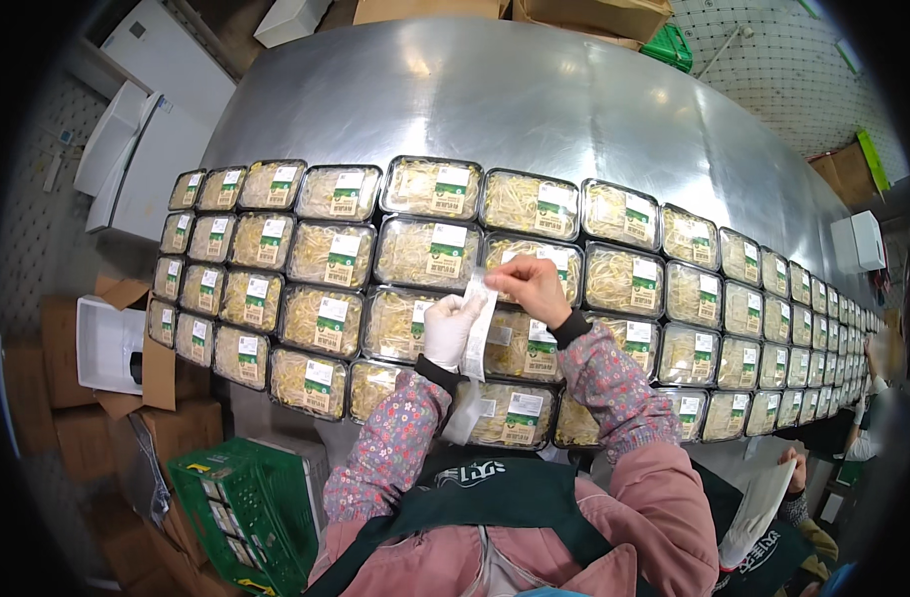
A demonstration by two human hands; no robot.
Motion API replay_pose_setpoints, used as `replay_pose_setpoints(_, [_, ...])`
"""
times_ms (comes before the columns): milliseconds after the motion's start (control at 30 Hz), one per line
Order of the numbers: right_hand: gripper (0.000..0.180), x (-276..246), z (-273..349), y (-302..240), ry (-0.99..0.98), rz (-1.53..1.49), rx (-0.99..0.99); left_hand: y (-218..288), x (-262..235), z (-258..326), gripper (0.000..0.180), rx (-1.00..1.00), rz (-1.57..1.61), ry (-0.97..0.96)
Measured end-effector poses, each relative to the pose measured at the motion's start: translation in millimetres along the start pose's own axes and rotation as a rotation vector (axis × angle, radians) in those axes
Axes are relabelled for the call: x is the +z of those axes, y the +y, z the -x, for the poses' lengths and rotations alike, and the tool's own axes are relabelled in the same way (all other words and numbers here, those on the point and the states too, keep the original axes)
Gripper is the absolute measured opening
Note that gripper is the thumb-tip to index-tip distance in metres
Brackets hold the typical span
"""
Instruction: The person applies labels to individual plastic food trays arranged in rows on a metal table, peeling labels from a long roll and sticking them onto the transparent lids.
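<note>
As my forearms come up from the lower edge in flowered sleeves, a dark green apron strap crosses my chest below them. My left hand, in a white glove, is closed around a long white label strip; the strip runs up from below my wrist, through the gloved fingers, to its top end near my other hand. My right hand is bare; thumb and forefinger are pinched together on the top end of that strip, at what looks like a small label, though I cannot tell whether it has come free of the backing. Both hands hover just above the trays, over the second and third rows from me.

Beneath them lie clear plastic trays of pale bean sprouts, each with a white and green sticker on its film lid. They sit edge to edge in four rows on a steel table, the rows curving away to the right rim of the view. The tray directly under my right hand carries its sticker.

Lower left, beside the table: a green plastic crate and brown cardboard boxes on the floor. Lower right: another person's hand holds a white sheet. Beyond the table's far edge: more cardboard boxes, white containers at upper left.
</note>
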State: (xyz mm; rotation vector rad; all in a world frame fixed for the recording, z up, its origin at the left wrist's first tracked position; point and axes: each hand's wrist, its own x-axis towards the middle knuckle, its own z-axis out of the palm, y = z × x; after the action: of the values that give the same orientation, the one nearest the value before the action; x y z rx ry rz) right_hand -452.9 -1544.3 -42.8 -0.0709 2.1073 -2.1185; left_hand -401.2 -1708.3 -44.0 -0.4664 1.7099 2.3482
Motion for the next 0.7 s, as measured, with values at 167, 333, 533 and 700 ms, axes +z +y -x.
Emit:
replay_pose_setpoints(167, [0.024,-63.6,-110.7,17.2,0.211,0.368,-0.126,-1.6,0.6,9.3,0.013,-0.064,0.003,-0.107])
replay_pose_setpoints(333, [0.04,-52.6,-142.0,13.3,0.195,1.027,-0.04,5.5,-3.3,17.8,0.009,-0.049,0.025,-0.156])
replay_pose_setpoints(533, [0.043,-81.8,-114.0,-2.9,0.308,1.092,0.053,23.8,12.4,20.0,0.007,-0.003,0.176,-0.112])
replay_pose_setpoints(700, [0.023,-28.3,16.8,-44.8,-0.199,-0.093,0.241,-0.6,18.1,5.6,0.012,0.101,0.073,-0.026])
